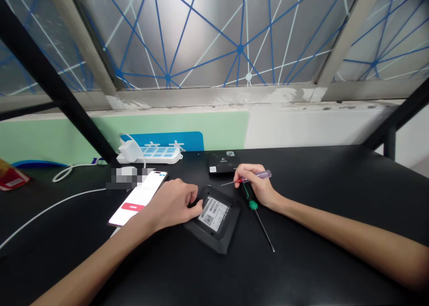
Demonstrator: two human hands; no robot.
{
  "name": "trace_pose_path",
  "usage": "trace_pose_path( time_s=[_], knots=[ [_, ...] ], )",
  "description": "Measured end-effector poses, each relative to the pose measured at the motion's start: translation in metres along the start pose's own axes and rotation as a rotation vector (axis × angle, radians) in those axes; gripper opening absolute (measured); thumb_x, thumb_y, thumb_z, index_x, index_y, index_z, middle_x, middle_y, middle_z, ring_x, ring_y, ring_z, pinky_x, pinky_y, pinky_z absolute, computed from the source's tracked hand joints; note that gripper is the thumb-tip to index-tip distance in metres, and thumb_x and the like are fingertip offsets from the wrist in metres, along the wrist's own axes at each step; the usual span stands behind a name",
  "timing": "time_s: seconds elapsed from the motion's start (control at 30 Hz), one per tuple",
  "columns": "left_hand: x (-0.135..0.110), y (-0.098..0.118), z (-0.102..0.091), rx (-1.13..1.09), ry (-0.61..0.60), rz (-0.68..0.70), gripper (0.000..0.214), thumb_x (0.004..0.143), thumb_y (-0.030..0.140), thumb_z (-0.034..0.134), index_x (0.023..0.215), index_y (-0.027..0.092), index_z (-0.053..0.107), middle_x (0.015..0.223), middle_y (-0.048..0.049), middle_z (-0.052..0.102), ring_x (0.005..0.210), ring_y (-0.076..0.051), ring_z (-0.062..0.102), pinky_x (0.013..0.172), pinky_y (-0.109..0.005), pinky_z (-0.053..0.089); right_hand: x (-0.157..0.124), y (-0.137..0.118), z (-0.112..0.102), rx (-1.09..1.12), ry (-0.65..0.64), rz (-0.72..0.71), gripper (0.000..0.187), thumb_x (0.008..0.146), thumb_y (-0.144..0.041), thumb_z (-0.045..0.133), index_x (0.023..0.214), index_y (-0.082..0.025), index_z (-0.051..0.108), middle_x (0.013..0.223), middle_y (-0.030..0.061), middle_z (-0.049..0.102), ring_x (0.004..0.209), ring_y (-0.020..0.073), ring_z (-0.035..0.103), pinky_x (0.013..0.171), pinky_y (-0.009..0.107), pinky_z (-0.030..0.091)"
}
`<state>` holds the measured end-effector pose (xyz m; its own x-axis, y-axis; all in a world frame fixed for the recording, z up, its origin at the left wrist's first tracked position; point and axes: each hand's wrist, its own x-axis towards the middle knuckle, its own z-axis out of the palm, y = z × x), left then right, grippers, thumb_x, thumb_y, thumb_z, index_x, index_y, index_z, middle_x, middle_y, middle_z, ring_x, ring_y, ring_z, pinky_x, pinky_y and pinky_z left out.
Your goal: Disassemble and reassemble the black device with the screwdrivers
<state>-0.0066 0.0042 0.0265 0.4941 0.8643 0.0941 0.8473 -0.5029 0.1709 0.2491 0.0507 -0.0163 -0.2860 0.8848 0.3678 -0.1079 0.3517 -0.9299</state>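
Observation:
A black box-like device [226, 227] with a white printed label lies on the dark table. My left hand [179, 201] rests at its left edge, thumb and fingers curled against the casing. In my right hand [256, 185] is a small screwdriver [264, 175] with a clear purplish handle and a red collar; its thin shaft points left, above the device's far corner. Beneath that hand lies a second, larger screwdriver [254, 205] with a black and green handle, its tip toward me.
Left of the device lies a lit phone [140, 196]. A white power strip [161, 155] with a plugged-in charger [130, 150] stands by the wall. Another flat black box [223, 162] sits behind the device. A white cable [67, 206] crosses the left side; a red packet [13, 176] is far left.

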Motion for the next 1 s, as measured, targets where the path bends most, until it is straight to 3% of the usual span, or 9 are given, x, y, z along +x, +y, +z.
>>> trace_pose_path(
  time_s=[0.13,0.23,0.33,0.7,1.0],
  knots=[
    [-0.001,0.001,0.003,0.006,0.0,0.007,0.037,0.085,0.038,0.054,0.056,0.019,0.044,0.047,0.0036,0.048,0.046,-0.012,0.045,0.05,-0.026,0.026,-0.001,-0.002,0.001,-0.008,0.005,0.018,0.03,0.086,-0.038,0.059,0.064,-0.018,0.068,0.059,0.0024,0.063,0.058,0.0161,0.06,0.061,0.028,0.048],
    [-0.001,0.001,0.007,-0.01,0.074,-0.017,0.028,0.095,0.045,0.045,0.09,0.021,0.058,0.056,0.0039,0.054,0.051,-0.015,0.051,0.05,-0.026,0.029,-0.001,-0.003,0.001,-0.016,0.006,0.018,0.032,0.086,-0.038,0.059,0.063,-0.018,0.068,0.057,0.0021,0.062,0.056,0.0157,0.058,0.06,0.028,0.046],
    [0.0,0.0,0.01,-0.037,0.029,0.045,0.031,0.099,0.044,0.039,0.116,0.024,0.055,0.059,0.0046,0.056,0.054,-0.016,0.054,0.054,-0.027,0.033,-0.002,-0.002,0.0,-0.029,0.011,0.016,0.036,0.087,-0.04,0.059,0.059,-0.018,0.067,0.055,0.002,0.061,0.052,0.0153,0.055,0.058,0.029,0.044],
    [0.002,-0.008,0.008,0.034,0.011,-0.042,0.028,0.099,0.042,0.036,0.105,0.022,0.055,0.06,0.0027,0.053,0.055,-0.019,0.055,0.054,-0.029,0.034,-0.003,-0.007,0.003,-0.066,0.035,-0.001,0.039,0.09,-0.033,0.056,0.056,-0.018,0.066,0.049,0.001,0.059,0.048,0.0139,0.053,0.057,0.029,0.043],
    [0.0,-0.008,0.009,0.02,0.002,-0.017,0.029,0.1,0.042,0.032,0.104,0.022,0.054,0.063,0.0012,0.055,0.056,-0.019,0.055,0.055,-0.03,0.035,-0.006,-0.011,0.007,-0.218,0.034,-0.009,0.044,0.093,-0.04,0.053,0.056,-0.019,0.063,0.046,0.0002,0.053,0.048,0.0137,0.05,0.053,0.029,0.042]
  ],
)
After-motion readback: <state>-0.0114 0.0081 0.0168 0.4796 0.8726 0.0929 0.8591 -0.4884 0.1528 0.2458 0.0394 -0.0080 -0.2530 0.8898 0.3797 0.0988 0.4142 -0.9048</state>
